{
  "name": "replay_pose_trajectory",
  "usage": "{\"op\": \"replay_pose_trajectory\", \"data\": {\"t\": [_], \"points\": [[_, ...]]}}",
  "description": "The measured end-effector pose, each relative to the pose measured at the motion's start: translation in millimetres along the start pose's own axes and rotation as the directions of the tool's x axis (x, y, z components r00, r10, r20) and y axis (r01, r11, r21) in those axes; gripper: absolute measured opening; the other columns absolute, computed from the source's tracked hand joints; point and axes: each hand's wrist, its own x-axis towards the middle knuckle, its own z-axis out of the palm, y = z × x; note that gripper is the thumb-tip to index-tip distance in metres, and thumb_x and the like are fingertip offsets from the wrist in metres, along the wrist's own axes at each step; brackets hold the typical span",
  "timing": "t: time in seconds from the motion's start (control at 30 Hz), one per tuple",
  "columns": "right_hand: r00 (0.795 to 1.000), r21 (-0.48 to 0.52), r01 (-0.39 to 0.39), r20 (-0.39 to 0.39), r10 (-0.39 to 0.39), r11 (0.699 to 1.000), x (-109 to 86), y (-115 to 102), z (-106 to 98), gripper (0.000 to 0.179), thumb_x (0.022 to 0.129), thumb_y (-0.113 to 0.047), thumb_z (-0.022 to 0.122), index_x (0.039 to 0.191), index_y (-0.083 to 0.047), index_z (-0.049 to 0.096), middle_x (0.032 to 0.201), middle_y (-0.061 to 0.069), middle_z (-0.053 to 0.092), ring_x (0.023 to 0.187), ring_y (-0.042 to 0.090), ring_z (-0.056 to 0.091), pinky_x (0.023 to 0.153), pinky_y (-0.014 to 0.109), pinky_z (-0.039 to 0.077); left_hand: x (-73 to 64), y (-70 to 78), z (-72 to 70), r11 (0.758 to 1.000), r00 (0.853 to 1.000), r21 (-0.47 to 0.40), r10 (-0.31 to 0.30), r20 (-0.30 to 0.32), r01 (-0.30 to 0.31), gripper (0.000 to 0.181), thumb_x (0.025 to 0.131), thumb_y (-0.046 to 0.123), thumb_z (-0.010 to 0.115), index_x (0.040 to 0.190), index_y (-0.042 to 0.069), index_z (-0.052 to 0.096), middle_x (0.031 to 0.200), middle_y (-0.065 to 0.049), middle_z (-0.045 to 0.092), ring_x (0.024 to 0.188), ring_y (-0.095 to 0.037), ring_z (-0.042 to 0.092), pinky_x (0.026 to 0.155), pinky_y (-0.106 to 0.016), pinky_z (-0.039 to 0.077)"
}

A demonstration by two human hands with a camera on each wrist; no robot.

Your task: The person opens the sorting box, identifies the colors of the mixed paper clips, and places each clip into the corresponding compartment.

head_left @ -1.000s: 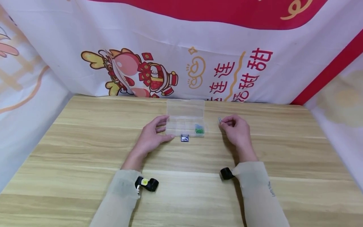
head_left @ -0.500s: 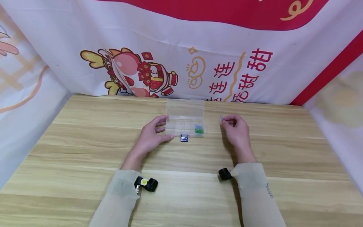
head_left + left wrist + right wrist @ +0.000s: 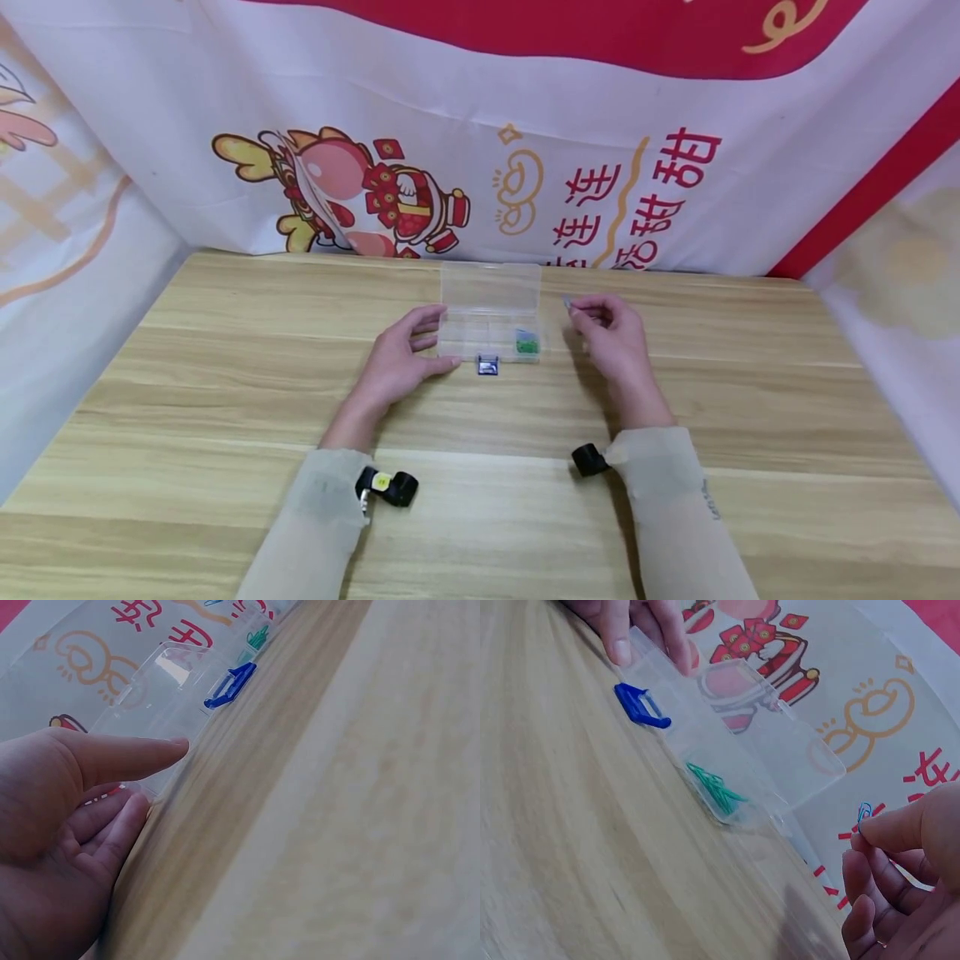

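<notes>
A clear plastic compartment box [image 3: 465,335] lies on the table with its lid [image 3: 491,286] raised at the back. My left hand [image 3: 401,352] holds the box's left end, thumb along the front corner and fingers at the far side. Green paper clips [image 3: 714,787] lie in the right-end compartment. On the front edge is a blue latch [image 3: 639,705], hanging outward. Just right of the box, my right hand [image 3: 615,337] pinches a small blue paper clip [image 3: 865,811] between thumb and index finger. Its other fingers are loosely curled.
The wooden table [image 3: 480,517] ends at a white and red printed cloth [image 3: 480,150] close behind the raised lid. Black wrist cameras sit on the left sleeve [image 3: 300,517] and the right sleeve [image 3: 675,500].
My right hand, with the blue paper clip, first shifts slightly right, then moves left and a little away, closer to the box. The left hand and the box stay in place.
</notes>
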Motion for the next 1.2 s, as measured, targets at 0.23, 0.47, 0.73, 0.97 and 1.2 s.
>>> {"op": "replay_pose_trajectory", "data": {"t": [0.23, 0.47, 0.73, 0.97, 1.2], "points": [[0.998, -0.02, 0.026, 0.058, -0.025, 0.999, -1.0, -1, 10, 0.022, 0.105, -0.015, 0.068, 0.126, -0.009, 0.068, 0.118, 0.004, 0.065, 0.102, 0.017, 0.059, 0.078, 0.023, 0.056, 0.7, 5.5, -1.6, 1.0, 1.0, -0.004, -0.026, -0.002, 0.026, 0.083, 0.084, 0.005, 0.091, 0.157, 0.02, 0.054, 0.158, -0.012, 0.058, 0.141, -0.035, 0.062, 0.119, -0.046, 0.054], [0.993, -0.038, 0.065, 0.103, -0.06, 0.997, -0.9, 1, 19, 0.021, 0.103, -0.013, 0.069, 0.124, -0.009, 0.069, 0.119, 0.007, 0.065, 0.105, 0.021, 0.058, 0.085, 0.028, 0.055, 2.7, 8.5, -6.6, 0.999, 0.999, -0.014, -0.043, 0.017, 0.043, 0.084, 0.08, 0.001, 0.093, 0.154, 0.017, 0.057, 0.154, -0.012, 0.06, 0.137, -0.035, 0.065, 0.115, -0.043, 0.058], [0.991, -0.035, 0.074, 0.117, -0.069, 0.997, -1.7, 3, 23, 0.018, 0.104, -0.015, 0.07, 0.121, -0.01, 0.07, 0.116, 0.005, 0.064, 0.102, 0.02, 0.058, 0.077, 0.025, 0.053, 4.0, 7.9, -8.8, 0.998, 0.997, -0.035, -0.055, 0.055, 0.057, 0.084, 0.08, -0.001, 0.092, 0.153, 0.016, 0.057, 0.157, -0.012, 0.057, 0.139, -0.036, 0.063, 0.117, -0.043, 0.057], [0.988, -0.035, 0.09, 0.131, -0.085, 0.995, -2.3, 3, 24, 0.017, 0.104, -0.015, 0.07, 0.12, -0.009, 0.071, 0.117, 0.006, 0.065, 0.103, 0.02, 0.058, 0.078, 0.024, 0.053, 4.3, 5.9, -13.4, 0.995, 0.993, -0.076, -0.058, 0.102, 0.066, 0.086, 0.081, -0.008, 0.087, 0.157, 0.013, 0.053, 0.16, -0.017, 0.054, 0.142, -0.04, 0.06, 0.117, -0.046, 0.056], [0.987, -0.055, 0.088, 0.14, -0.08, 0.995, -3.5, 2, 26, 0.017, 0.104, -0.017, 0.071, 0.12, -0.011, 0.073, 0.118, 0.006, 0.067, 0.107, 0.021, 0.058, 0.09, 0.03, 0.053, 3.8, 6.9, -20.3, 0.994, 0.987, -0.079, -0.069, 0.149, 0.081, 0.085, 0.082, -0.009, 0.085, 0.157, 0.016, 0.053, 0.16, -0.014, 0.053, 0.141, -0.038, 0.061, 0.117, -0.044, 0.056]]}}
